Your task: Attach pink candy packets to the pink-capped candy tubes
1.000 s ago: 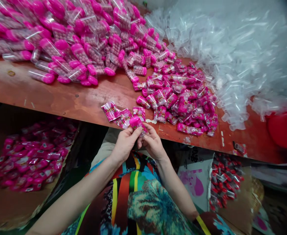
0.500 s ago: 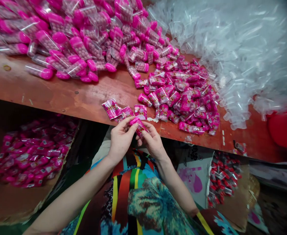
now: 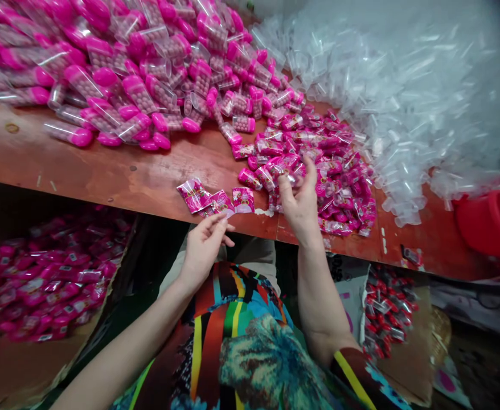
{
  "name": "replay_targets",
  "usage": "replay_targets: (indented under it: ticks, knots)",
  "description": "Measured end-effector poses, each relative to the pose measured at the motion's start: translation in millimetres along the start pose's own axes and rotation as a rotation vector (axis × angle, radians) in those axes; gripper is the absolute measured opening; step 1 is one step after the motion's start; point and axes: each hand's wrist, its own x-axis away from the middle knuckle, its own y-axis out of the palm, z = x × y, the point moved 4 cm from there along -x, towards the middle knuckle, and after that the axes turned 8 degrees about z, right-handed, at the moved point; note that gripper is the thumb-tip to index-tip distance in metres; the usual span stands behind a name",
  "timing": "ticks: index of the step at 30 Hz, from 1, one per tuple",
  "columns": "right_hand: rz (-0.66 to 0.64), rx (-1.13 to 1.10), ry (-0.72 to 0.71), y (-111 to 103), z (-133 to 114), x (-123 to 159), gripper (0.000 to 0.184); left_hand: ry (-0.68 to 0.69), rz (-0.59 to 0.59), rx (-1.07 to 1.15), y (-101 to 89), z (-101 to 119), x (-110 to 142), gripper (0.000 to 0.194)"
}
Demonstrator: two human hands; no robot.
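My left hand (image 3: 203,247) hovers at the table's front edge, its fingers stretched and slightly apart, the tips just below a few flat pink wrappers (image 3: 218,201). It holds nothing that I can see. Over the near side of a heap of wrapped pink packs (image 3: 331,165), my right hand (image 3: 301,202) is raised with thumb and fingers spread, empty. The pink pack both hands held a moment ago is no longer in them.
A big pile of clear tubes with pink caps (image 3: 139,68) fills the back left of the red-brown table (image 3: 105,171). Empty clear plastic sleeves (image 3: 412,97) heap up at the right beside a red tub (image 3: 493,222). Boxes of packs (image 3: 40,279) stand below.
Both hands were together at the table edge, working on one pink pack. They have parted: the right hand rose to the wrapped heap, the left stays by the flat wrappers, and the pack is gone.
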Motion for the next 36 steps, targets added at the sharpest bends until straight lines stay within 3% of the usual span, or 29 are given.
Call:
replay_targets:
  ticks: [2,3,5,6,8,12,16,20,23,28,30,33,36]
  knots:
    - [0.118,0.215,-0.102,-5.4,-7.9,-11.6,0.06,-0.057,0.007,0.006,-0.1,-4.8,0.2,0.042]
    - [0.111,0.271,-0.139,-0.7,-12.4,-10.2,0.056,-0.074,0.014,0.015,-0.1,-6.6,-0.3,0.043]
    - [-0.035,0.285,-0.191,22.5,-20.4,5.6,0.042,-0.089,0.023,0.025,-0.4,-8.8,-2.4,0.045]
    - [-0.172,0.264,-0.214,39.3,-23.6,19.0,0.037,-0.089,0.026,0.022,-1.2,-9.4,-3.9,0.045]
    - [-0.318,0.298,-0.238,69.0,-27.7,47.8,0.033,-0.083,0.044,0.005,-4.9,-10.3,-7.1,0.044]
    - [-0.335,0.458,-0.283,101.1,-27.7,84.9,0.035,-0.083,0.11,-0.026,-16.8,-12.2,-10.0,0.042]
    - [-0.25,0.328,-0.215,97.9,-24.6,83.7,0.027,-0.091,0.116,-0.047,-19.8,-11.4,-8.4,0.039]
    - [-0.157,-0.073,-0.079,82.3,-23.8,74.5,0.023,-0.087,0.045,-0.026,-8.1,-4.2,-6.2,0.038]
    - [-0.17,-0.31,-0.02,77.5,-21.1,73.8,0.021,-0.048,-0.01,-0.002,3.0,4.4,-8.3,0.031]
    - [-0.185,-0.607,0.317,77.1,-5.9,64.3,0.036,-0.033,-0.057,0.035,10.0,17.4,-20.5,0.032]
    - [-0.207,-0.735,0.374,77.2,-6.3,56.1,0.038,-0.039,-0.091,0.042,11.3,21.4,-24.1,0.031]
    - [-0.215,-0.756,0.356,76.3,-9.7,45.7,0.033,-0.036,-0.048,0.016,10.6,25.0,-26.8,0.033]
    - [-0.187,-0.523,0.267,74.2,-9.8,42.4,0.029,-0.019,0.01,-0.042,8.3,25.9,-27.3,0.036]
